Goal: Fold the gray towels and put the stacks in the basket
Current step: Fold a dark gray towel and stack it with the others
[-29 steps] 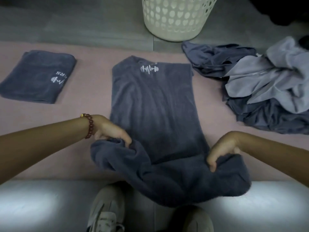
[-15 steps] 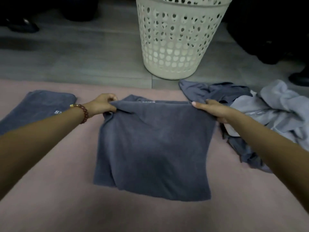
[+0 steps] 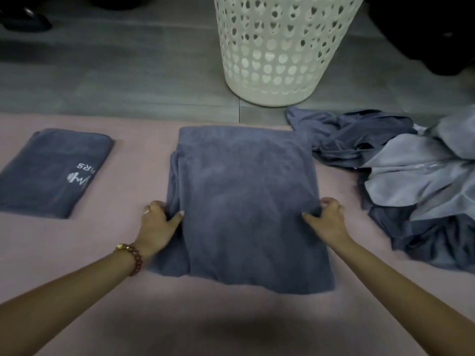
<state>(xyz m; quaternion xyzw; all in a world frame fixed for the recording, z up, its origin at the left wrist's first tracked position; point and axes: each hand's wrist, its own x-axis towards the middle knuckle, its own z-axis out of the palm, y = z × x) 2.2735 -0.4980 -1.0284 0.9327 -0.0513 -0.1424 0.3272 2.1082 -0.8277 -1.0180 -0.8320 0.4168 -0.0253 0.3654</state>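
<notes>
A dark gray towel [image 3: 244, 201], folded in half, lies flat on the pink mat [image 3: 102, 291] in front of me. My left hand [image 3: 158, 223] pinches its left edge at mid-length, thumb on top. My right hand [image 3: 327, 218] grips the right edge at the same height. A finished folded gray towel [image 3: 51, 170] with a white logo lies at the left of the mat. The white perforated basket [image 3: 280, 47] stands on the floor just beyond the mat.
A heap of unfolded gray and light gray towels [image 3: 411, 181] covers the right side of the mat. Gray floor tiles [image 3: 115, 80] stretch behind the mat. Dark shoes [image 3: 23, 19] sit at the far left, dark shapes at the far right.
The near end of the towel was lifted and laid over the far end, halving it. Both hands then let go of the far corners and came back to grip the side edges.
</notes>
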